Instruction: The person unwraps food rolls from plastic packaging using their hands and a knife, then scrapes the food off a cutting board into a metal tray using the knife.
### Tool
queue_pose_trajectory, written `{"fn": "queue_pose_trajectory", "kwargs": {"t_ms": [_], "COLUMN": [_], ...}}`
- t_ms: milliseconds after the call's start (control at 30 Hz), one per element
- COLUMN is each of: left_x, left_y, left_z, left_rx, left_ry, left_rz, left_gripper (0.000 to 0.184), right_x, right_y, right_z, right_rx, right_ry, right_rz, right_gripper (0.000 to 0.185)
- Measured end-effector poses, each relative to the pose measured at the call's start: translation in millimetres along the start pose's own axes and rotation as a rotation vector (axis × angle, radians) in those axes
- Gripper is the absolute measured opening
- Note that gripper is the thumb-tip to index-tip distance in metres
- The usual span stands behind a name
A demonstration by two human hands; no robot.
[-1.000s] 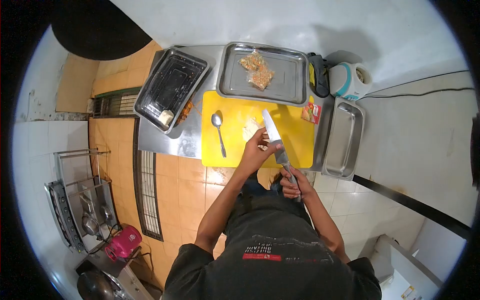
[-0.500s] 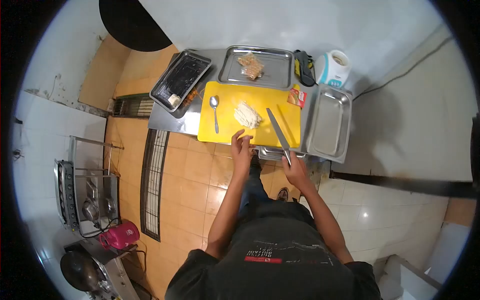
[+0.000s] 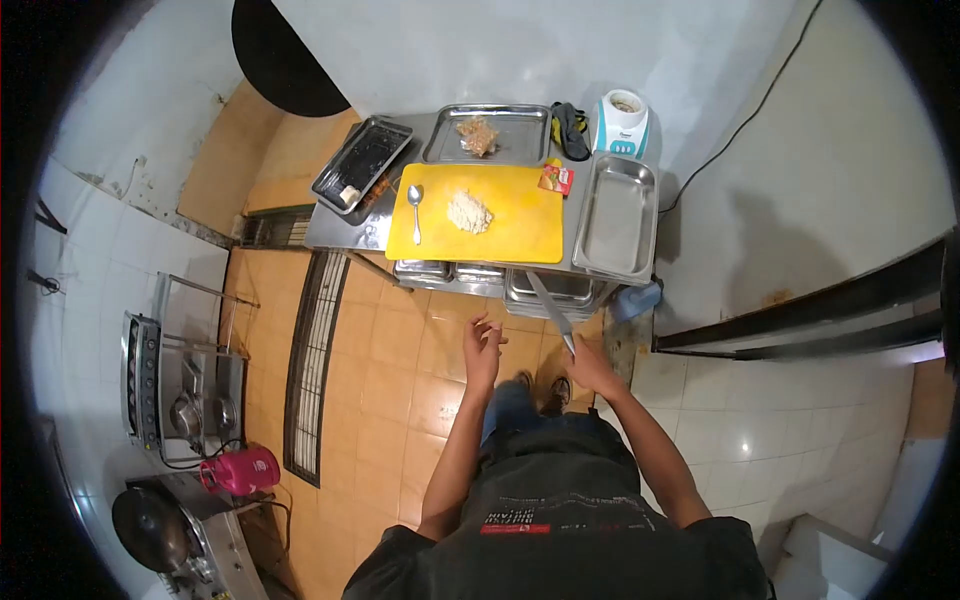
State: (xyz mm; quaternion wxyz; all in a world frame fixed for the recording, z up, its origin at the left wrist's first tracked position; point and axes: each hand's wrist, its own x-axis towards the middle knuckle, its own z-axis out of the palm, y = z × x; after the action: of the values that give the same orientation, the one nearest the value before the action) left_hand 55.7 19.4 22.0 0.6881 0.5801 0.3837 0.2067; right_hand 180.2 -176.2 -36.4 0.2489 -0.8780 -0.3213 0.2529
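Observation:
My right hand point(image 3: 594, 370) is closed around the handle of a kitchen knife point(image 3: 552, 305), its blade slanting up and left in front of the table's near edge. My left hand point(image 3: 483, 345) hangs in the air to the left, holding nothing, fingers loosely bent and apart. Beyond both hands lies a yellow cutting board point(image 3: 525, 215). A heap of pale chopped food point(image 3: 468, 212) sits near its middle, with a metal spoon point(image 3: 415, 213) to the left. A red packet point(image 3: 556, 178) rests at the board's upper right corner.
Behind the board is a steel tray point(image 3: 432, 152) with a bag of brownish food point(image 3: 477, 136). A dark tray point(image 3: 345, 165) stands left, a deep steel pan point(image 3: 647, 215) right, near a white-and-blue appliance point(image 3: 622, 125). Steel pans point(image 3: 550, 290) sit under the table. A pink gas cylinder point(image 3: 245, 470) stands lower left.
My body and view have moved back from the table. The knife, earlier over the board, is now in front of the table's edge, and my left hand has also left the board's edge.

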Motion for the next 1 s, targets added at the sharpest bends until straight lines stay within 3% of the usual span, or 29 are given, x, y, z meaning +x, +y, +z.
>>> {"fn": "queue_pose_trajectory", "kwargs": {"t_ms": [67, 133, 167, 233, 333, 400, 467, 600, 700, 867, 933, 1000], "left_x": [0, 11, 16, 7, -4, -20, -45, -92, -132, -219, -267, -310], "left_y": [10, -8, -19, -14, -19, -26, -31, -53, -73, -115, -127, -141], "left_z": [5, 7, 9, 23, 50, 64, 81, 115, 152, 249, 300, 338], "left_rx": [0.078, 0.145, 0.198, 0.203, 0.230, 0.215, 0.238, 0.309, 0.398, 0.320, 0.011, 0.039], "left_ry": [-0.021, -0.105, -0.164, -0.252, -0.388, -0.525, -0.560, -0.581, -0.648, -0.626, -0.628, -0.664], "left_rz": [0.002, 0.047, 0.088, 0.061, 0.008, -0.136, -0.144, -0.047, -0.042, -0.049, -0.134, -0.155], "left_gripper": [0.042, 0.043, 0.044, 0.044, 0.045, 0.044, 0.040, 0.033, 0.030, 0.029, 0.030, 0.028], "right_x": [-19, -49, -67, -104, -150, -177, -194, -236, -266, -376, -423, -468], "right_y": [9, 3, 2, 4, 2, 12, 41, 76, 125, 225, 269, 301], "right_z": [-3, -24, -32, -33, -16, -7, 8, -10, -20, -73, -89, -97], "right_rx": [0.138, 0.795, 0.808, 1.223, 1.533, 1.446, 1.180, 1.369, 1.332, 1.098, 1.060, 1.025], "right_ry": [0.008, -0.390, -0.356, -0.479, -0.416, -0.252, -0.213, -0.054, 0.069, 0.135, 0.198, 0.242], "right_rz": [-0.027, 0.327, 0.335, 0.274, 0.324, 0.274, 0.502, 0.429, 0.404, 0.480, 0.495, 0.524], "right_gripper": [0.031, 0.030, 0.030, 0.027, 0.023, 0.024, 0.027, 0.035, 0.039, 0.041, 0.040, 0.040]}}
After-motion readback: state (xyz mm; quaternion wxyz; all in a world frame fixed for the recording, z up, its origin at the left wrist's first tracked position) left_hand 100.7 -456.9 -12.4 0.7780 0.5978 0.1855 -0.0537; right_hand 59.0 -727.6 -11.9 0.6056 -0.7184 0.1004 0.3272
